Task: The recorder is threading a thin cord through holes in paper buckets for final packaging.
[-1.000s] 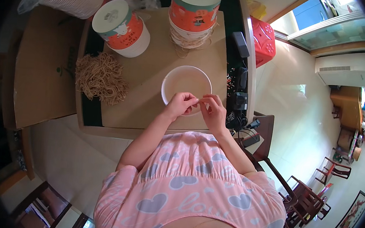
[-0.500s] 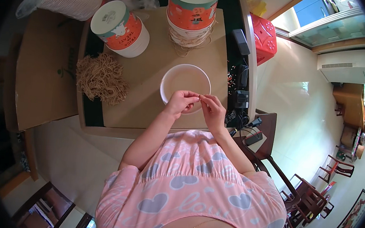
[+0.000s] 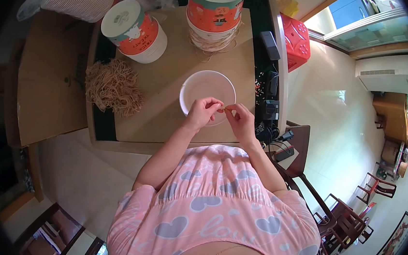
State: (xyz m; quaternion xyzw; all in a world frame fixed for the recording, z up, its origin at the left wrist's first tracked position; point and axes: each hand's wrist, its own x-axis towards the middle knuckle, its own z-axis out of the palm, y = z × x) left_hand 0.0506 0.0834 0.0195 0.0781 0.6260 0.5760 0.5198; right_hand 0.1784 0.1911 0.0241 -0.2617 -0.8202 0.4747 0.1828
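Two hands meet over a bowl near the bench's front edge.
Bench [image 3: 168,90] carries two orange tubs at its far edge, a noodle pile, and the white bowl [image 3: 208,90]; left hand [image 3: 202,113] and right hand [image 3: 239,122] pinch closed on something tiny.

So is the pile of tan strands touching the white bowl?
Apart. The head view shows the pile of tan strands lying at the table's left, with a wide strip of bare tabletop between it and the white bowl.
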